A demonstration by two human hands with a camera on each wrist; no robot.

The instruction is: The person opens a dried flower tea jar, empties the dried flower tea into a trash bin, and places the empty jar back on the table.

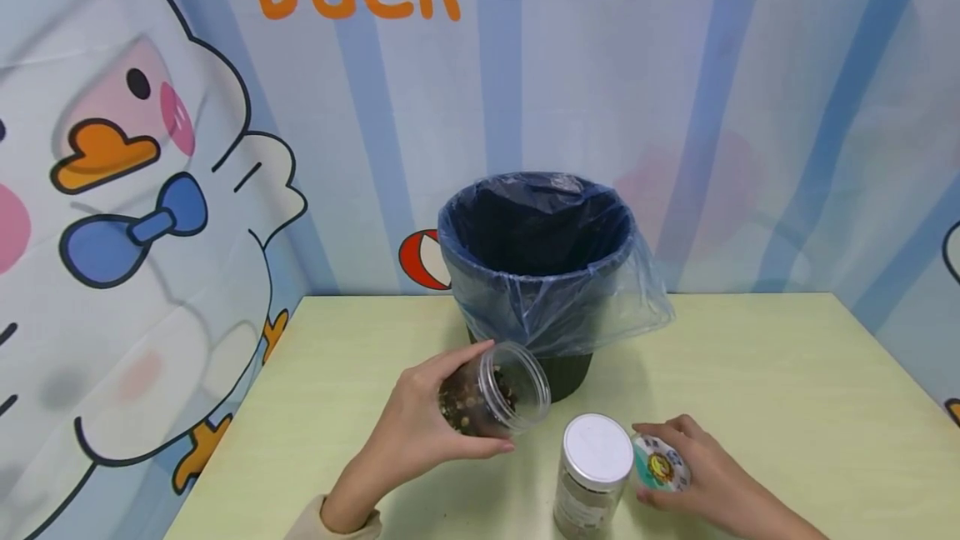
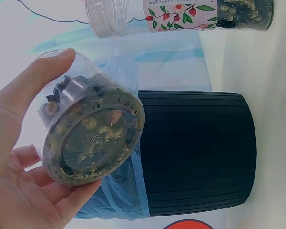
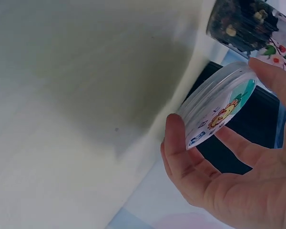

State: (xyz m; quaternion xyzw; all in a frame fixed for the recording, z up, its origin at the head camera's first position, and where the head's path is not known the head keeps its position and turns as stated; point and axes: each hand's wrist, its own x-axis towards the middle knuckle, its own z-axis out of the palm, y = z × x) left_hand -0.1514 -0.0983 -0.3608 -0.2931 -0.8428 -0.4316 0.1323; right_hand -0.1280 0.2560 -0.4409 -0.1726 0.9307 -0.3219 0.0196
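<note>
My left hand [image 1: 420,419] grips a clear plastic jar [image 1: 468,402] round its side, thumb and fingers on opposite sides. The jar is tilted with its open mouth to the right, in front of the bin, and dark dried bits with paler pieces lie in it. In the left wrist view its round base [image 2: 97,138] faces the camera. My right hand [image 1: 701,469] pinches a round lid [image 1: 660,465] by its edge; the lid has a green and white sticker with a yellow cartoon flower. Between the hands stands a second jar [image 1: 581,502] with a white top [image 1: 597,450].
A dark bin [image 1: 566,373] lined with a blue plastic bag [image 1: 525,307] stands behind the jars, its mouth upward. The pale yellow table [image 1: 750,373] ends at a cloth backdrop [image 1: 585,65] with a printed duck. In the left wrist view the standing jar has a flowered label [image 2: 181,14].
</note>
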